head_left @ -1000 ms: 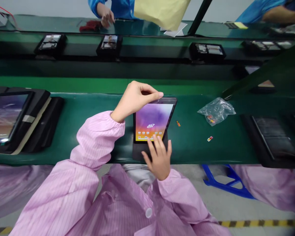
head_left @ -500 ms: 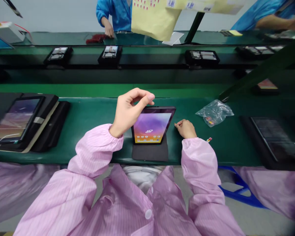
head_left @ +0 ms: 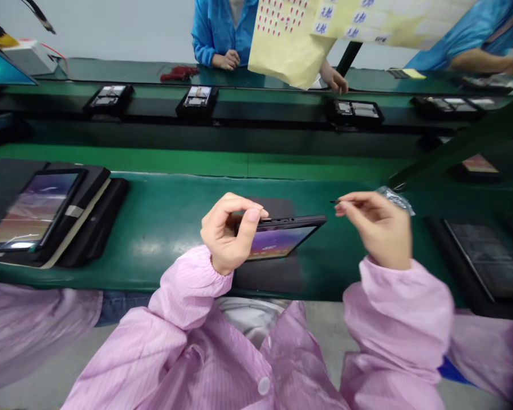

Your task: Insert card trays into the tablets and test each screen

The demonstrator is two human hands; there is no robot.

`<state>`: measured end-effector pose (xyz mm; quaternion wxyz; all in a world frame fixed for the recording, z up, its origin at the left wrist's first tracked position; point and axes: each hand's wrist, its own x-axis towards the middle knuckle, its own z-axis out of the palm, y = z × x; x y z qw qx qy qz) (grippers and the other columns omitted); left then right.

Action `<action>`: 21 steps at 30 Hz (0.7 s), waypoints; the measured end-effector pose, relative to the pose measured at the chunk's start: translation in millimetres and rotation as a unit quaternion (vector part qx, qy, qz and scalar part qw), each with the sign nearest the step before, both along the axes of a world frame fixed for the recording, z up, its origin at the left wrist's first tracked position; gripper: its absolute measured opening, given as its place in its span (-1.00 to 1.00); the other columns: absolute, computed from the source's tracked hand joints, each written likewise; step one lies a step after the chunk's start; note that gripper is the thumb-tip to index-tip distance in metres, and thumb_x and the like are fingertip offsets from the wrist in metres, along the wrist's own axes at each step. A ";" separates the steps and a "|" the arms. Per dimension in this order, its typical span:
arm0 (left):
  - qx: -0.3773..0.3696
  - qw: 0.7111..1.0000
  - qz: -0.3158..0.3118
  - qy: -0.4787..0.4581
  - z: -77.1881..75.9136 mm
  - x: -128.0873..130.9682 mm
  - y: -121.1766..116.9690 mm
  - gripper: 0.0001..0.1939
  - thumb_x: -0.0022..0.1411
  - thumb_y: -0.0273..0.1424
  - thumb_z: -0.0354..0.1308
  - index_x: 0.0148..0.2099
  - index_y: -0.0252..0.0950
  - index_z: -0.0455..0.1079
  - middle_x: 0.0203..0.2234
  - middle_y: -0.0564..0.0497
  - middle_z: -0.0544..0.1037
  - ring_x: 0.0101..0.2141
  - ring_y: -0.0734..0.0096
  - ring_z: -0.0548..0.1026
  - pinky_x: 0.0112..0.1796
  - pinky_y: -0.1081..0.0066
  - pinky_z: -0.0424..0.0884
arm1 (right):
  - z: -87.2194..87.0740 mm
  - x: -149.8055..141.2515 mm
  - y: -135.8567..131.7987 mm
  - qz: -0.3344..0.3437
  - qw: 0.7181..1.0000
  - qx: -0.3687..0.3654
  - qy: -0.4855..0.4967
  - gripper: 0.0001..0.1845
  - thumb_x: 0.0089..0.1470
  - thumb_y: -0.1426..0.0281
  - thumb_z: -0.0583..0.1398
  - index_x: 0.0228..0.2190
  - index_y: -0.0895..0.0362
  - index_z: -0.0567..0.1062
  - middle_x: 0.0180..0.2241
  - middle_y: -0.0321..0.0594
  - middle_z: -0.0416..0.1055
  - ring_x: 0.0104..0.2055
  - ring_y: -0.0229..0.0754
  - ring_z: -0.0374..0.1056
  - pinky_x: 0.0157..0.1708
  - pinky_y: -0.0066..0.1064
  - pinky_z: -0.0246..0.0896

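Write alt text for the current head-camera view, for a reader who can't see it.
A left hand holds a lit tablet, tilted, by its upper edge at a green workbench; the right hand pinches a small dark item. Black cases topped by another tablet lie left, and a clear bag shows partly behind the right hand.

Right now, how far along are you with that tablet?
Looks done: the tablet is on, its screen lit. In hand: my left hand tilts it up; my right hand pinches a tiny dark piece. Probably left: using that piece, held apart from the tablet, and laying the tablet flat.
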<state>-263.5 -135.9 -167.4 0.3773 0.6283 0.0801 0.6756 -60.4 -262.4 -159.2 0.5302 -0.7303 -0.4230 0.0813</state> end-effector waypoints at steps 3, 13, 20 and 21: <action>0.021 0.999 0.049 -0.004 -0.1 0.1 0.1 -0.95 0.24 -0.47 0.16 -0.25 -0.27 0.45 -0.51 0.10 0.52 -0.50 0.57 0.49 -0.50 0.54 0.42 | 64.0 -25.6 4.9 0.172 0.971 0.048 -0.158 -0.87 0.15 0.44 0.20 -0.28 0.02 0.56 -0.31 -0.30 0.52 -0.28 -0.26 0.45 -0.25 -0.43 0.37; 0.065 0.997 0.051 -0.001 4.2 1.0 3.2 -0.96 0.22 -0.47 0.18 -0.27 -0.27 0.45 -0.52 0.09 0.52 -0.52 0.57 0.45 -0.48 0.51 0.39 | 108.2 -58.9 39.1 0.388 0.881 -0.086 -0.258 -0.90 0.18 0.45 0.17 -0.25 0.05 0.48 -0.37 -0.41 0.57 -0.37 -0.28 0.52 -0.45 -0.55 0.27; 0.077 0.996 0.035 0.005 6.7 1.2 3.9 -0.97 0.23 -0.45 0.18 -0.26 -0.27 0.45 -0.52 0.10 0.53 -0.54 0.58 0.45 -0.49 0.51 0.39 | 119.7 -62.5 34.5 0.359 0.868 -0.136 -0.314 -0.83 0.24 0.32 0.12 -0.35 0.00 0.50 -0.55 -0.39 0.49 -0.57 -0.25 0.40 -0.55 -0.40 0.13; 0.077 0.996 0.036 0.007 6.8 1.0 3.6 -0.97 0.23 -0.44 0.18 -0.26 -0.26 0.44 -0.52 0.10 0.53 -0.53 0.58 0.46 -0.49 0.51 0.40 | 120.2 -63.3 34.7 0.357 0.866 -0.140 -0.321 -0.81 0.24 0.29 0.11 -0.35 -0.01 0.50 -0.56 -0.39 0.47 -0.57 -0.25 0.38 -0.54 -0.39 0.13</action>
